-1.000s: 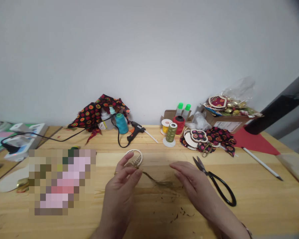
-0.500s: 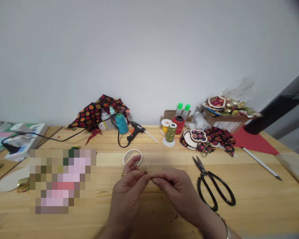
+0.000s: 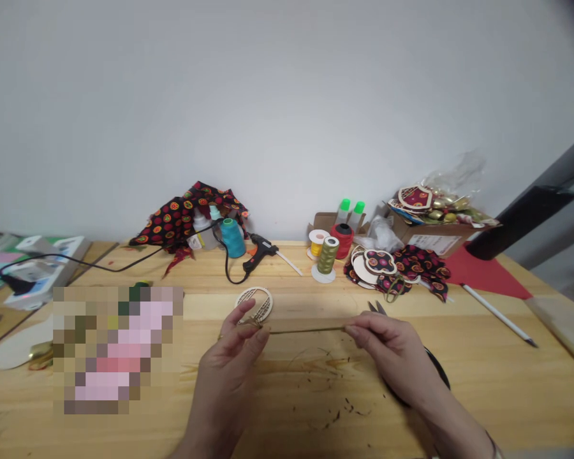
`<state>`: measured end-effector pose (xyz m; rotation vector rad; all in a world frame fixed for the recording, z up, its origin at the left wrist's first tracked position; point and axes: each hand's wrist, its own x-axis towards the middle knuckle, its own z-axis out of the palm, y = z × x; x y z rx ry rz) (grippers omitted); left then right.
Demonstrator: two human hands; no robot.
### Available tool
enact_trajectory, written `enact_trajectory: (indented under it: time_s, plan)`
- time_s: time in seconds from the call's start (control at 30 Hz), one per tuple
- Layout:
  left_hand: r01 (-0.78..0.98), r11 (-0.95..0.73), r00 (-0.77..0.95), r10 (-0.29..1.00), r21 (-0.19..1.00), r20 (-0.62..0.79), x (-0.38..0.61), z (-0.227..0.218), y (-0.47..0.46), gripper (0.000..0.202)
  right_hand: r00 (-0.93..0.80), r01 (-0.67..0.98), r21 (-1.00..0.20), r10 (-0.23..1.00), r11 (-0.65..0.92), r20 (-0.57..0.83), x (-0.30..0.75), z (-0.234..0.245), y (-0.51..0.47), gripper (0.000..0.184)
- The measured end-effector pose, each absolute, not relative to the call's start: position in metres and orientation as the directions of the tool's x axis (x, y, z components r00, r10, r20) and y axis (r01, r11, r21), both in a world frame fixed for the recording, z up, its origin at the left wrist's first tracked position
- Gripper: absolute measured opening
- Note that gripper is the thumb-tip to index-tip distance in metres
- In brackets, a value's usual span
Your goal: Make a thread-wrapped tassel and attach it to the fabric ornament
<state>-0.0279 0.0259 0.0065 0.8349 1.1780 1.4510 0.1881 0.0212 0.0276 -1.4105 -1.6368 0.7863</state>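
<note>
A thin bundle of olive-brown thread (image 3: 309, 329) is stretched nearly level between my two hands above the table. My left hand (image 3: 236, 350) pinches one end between thumb and forefinger, with short loose ends sticking out past the fingertips. The other end is pinched in my right hand (image 3: 387, 347). Just behind my left fingers lies a round wooden lattice piece (image 3: 266, 305), partly hidden by them. Black-handled scissors (image 3: 440, 370) rest under my right hand, which covers most of them. Dark thread scraps (image 3: 335, 417) are scattered on the tabletop between my forearms.
Toward the wall are a glue gun (image 3: 261, 255), a teal thread cone (image 3: 233, 239), an olive thread spool (image 3: 328, 255) and patterned fabric pieces (image 3: 418, 268). A cardboard box (image 3: 435, 239) and a white pencil (image 3: 497, 313) lie at right. A power strip (image 3: 52, 274) sits at left.
My hands have moved apart, the right one to the right over the scissors and the left slightly left. The thread between them is now drawn out straight.
</note>
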Motion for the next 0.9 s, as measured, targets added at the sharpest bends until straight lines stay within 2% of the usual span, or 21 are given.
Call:
enact_trajectory:
  time_s: [0.13, 0.23, 0.3, 0.33, 0.4, 0.43, 0.5, 0.57, 0.63, 0.73, 0.8, 0.9]
  plan:
    - [-0.182, 0.100, -0.159, 0.979, 0.978, -0.130, -0.038, 0.002, 0.024, 0.017, -0.081, 0.502, -0.831, 0.969, 0.240, 0.232, 0.192, 0.029, 0.020, 0.021]
    - [-0.041, 0.239, -0.022, 0.971, 0.970, -0.240, -0.053, 0.009, 0.032, 0.018, -0.148, 0.510, -0.811, 0.957, 0.288, 0.248, 0.194, 0.034, 0.019, 0.019]
    - [0.059, 0.288, -0.035, 0.957, 0.956, -0.286, -0.062, 0.019, 0.038, 0.029, -0.215, 0.526, -0.784, 0.944, 0.329, 0.252, 0.194, 0.040, 0.018, 0.019]
    - [0.110, 0.235, -0.152, 0.964, 0.966, -0.217, -0.065, 0.026, 0.041, 0.034, -0.251, 0.542, -0.764, 0.935, 0.350, 0.250, 0.193, 0.043, 0.017, 0.020]
    - [0.241, -0.014, -0.354, 0.930, 0.970, 0.102, -0.064, 0.039, 0.041, 0.037, -0.324, 0.577, -0.718, 0.916, 0.390, 0.237, 0.188, 0.049, 0.016, 0.020]
    - [0.285, -0.129, -0.354, 0.907, 0.950, 0.230, -0.060, 0.045, 0.039, 0.035, -0.362, 0.586, -0.698, 0.904, 0.411, 0.228, 0.185, 0.051, 0.015, 0.020]
    - [0.272, -0.275, -0.199, 0.922, 0.922, 0.333, -0.046, 0.053, 0.032, 0.025, -0.440, 0.592, -0.666, 0.874, 0.454, 0.206, 0.177, 0.055, 0.014, 0.019]
    - [0.179, -0.256, -0.020, 0.964, 0.950, 0.264, -0.029, 0.054, 0.023, 0.026, -0.515, 0.586, -0.625, 0.832, 0.516, 0.204, 0.168, 0.058, 0.014, 0.020]
    - [0.096, -0.127, 0.152, 0.982, 0.987, 0.111, -0.015, 0.050, 0.017, 0.029, -0.567, 0.577, -0.585, 0.795, 0.570, 0.216, 0.162, 0.059, 0.014, 0.022]
    - [0.066, 0.004, 0.386, 0.922, 0.998, -0.029, -0.005, 0.043, 0.013, 0.027, -0.615, 0.547, -0.586, 0.762, 0.598, 0.202, 0.160, 0.059, 0.015, 0.025]
    - [0.116, 0.054, 0.459, 0.883, 0.992, -0.102, -0.005, 0.041, 0.013, 0.029, -0.623, 0.543, -0.592, 0.758, 0.596, 0.192, 0.162, 0.056, 0.015, 0.025]
    - [0.145, 0.113, 0.484, 0.859, 0.983, -0.170, -0.006, 0.037, 0.011, 0.033, -0.619, 0.552, -0.587, 0.762, 0.592, 0.187, 0.165, 0.051, 0.014, 0.023]
